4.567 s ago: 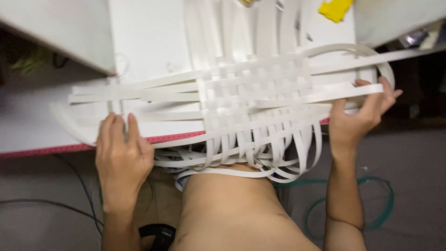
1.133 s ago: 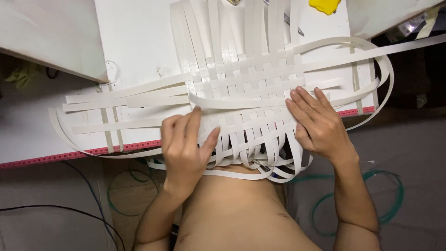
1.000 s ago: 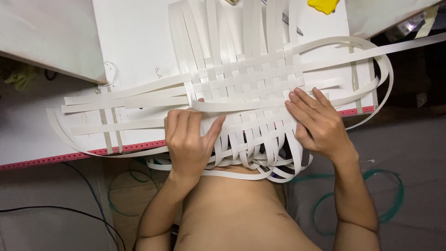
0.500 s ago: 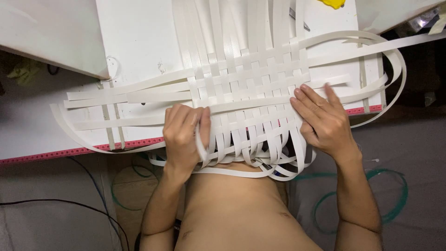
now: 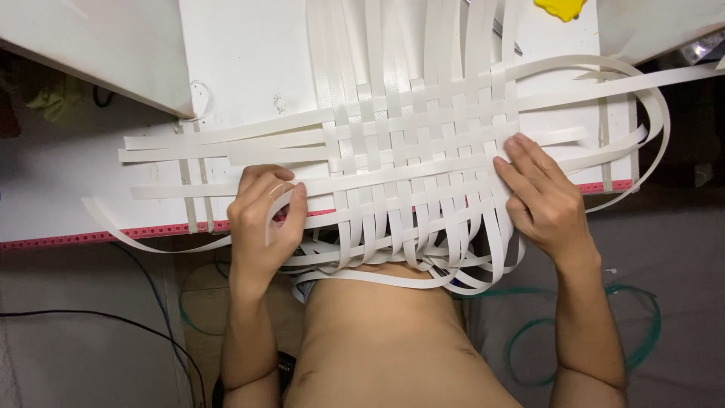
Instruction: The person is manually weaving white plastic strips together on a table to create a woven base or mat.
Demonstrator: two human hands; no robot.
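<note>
The left hand was closed around a white strip, with the strip curling over the knuckles and passing between the thumb and the bent fingers. That hand sat at the near edge of the white table, just left of the woven mat. The right hand lay open and flat, its fingers spread and pressing down on the right edge of the mat, gripping nothing.

The mat was a lattice of white strips, crossed over and under one another in the middle of the table. Loose ends ran out to the left across the tabletop, ran up past the far edge of view, and hung in loops over the near edge against the person's bare stomach. On the right, several long strips bent round in a wide loop beyond the table's side.

A red patterned band ran along the table's front edge. A yellow object lay at the far side of the table, partly cut off. On the floor, a green cord coiled beside the right forearm, and a dark cable trailed on the left.
</note>
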